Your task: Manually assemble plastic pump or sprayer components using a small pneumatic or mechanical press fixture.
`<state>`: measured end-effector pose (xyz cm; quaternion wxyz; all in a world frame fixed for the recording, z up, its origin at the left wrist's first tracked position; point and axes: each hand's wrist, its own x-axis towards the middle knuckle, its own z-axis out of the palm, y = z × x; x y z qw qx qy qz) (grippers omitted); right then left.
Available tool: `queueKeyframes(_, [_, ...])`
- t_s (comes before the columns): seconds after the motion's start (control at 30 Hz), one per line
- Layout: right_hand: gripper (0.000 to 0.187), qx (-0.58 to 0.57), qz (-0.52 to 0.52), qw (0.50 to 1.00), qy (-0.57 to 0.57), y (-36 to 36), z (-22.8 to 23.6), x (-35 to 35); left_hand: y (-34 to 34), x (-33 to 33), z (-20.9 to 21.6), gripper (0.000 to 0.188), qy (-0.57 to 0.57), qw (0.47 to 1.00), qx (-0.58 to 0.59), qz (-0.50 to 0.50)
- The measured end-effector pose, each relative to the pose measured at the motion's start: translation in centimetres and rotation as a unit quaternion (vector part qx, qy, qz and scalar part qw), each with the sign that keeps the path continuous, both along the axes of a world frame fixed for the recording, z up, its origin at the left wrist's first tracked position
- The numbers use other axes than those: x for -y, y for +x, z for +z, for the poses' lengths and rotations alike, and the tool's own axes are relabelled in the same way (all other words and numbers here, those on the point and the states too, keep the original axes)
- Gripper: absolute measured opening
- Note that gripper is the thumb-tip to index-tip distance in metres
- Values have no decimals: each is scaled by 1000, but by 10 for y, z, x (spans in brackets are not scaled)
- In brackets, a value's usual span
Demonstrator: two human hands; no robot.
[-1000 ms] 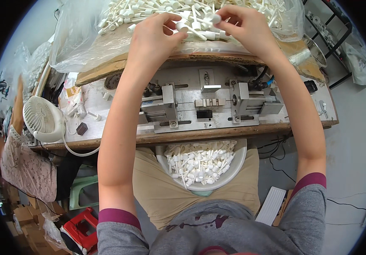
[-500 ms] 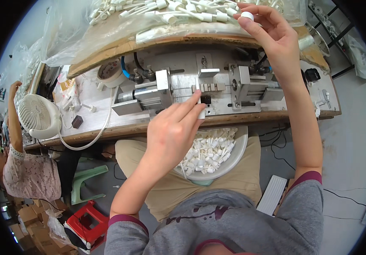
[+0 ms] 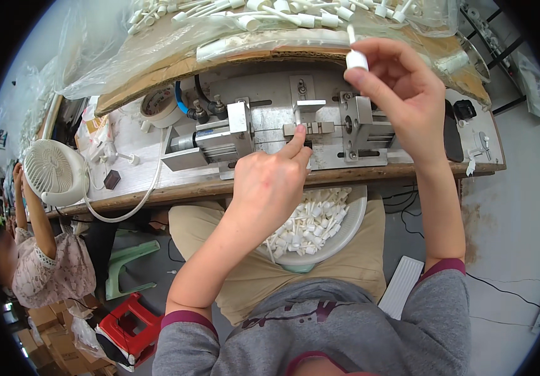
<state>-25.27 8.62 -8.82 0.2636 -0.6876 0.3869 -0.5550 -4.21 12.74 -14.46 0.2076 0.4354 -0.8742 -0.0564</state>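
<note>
My left hand [image 3: 269, 183] reaches to the metal fixture, its index finger stretched onto the small slotted block [image 3: 320, 128]. Its thumb is hidden, and the other fingers are partly covered. Just beyond that fingertip a thin white stem [image 3: 298, 116] shows at the block. My right hand [image 3: 402, 88] is raised above the fixture's right side, pinching a white ribbed cap with a stem [image 3: 356, 61] between thumb and fingers. The stem points up and away. Metal clamp blocks stand on both sides of the slotted block, a left one [image 3: 241, 125] and a right one [image 3: 356, 128].
White capped stems [image 3: 307, 20] lie heaped on a cardboard-edged shelf [image 3: 157, 80] behind the fixture. A basin [image 3: 359, 216] of similar white pieces rests on my lap. A white fan [image 3: 55, 170] and tape roll [image 3: 159, 105] are on the left. A co-worker [image 3: 53, 269] sits far left.
My right hand has come lower and nearer, turning the cap so its stem now shows. My left hand has shifted slightly right; the white piece beneath its fingers no longer shows there.
</note>
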Motion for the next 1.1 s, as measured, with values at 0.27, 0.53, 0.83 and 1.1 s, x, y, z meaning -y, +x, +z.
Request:
queueKeyframes(0.27, [30,-221,-57,968,-100,5,-24,-49,15,25,40,29,54,996,-58,-33])
queueKeyframes(0.53, [30,-367,-44,925,-86,29,-78,-70,23,160,92,19,-227,963,-137,-44])
queueKeyframes(0.83, [30,-434,-72,895,-71,43,-72,-57,17,194,94,20,-64,998,-26,-3])
queueKeyframes(1.1, [26,-431,-45,900,-40,42,-66,-56,14,142,112,16,-139,977,-163,9])
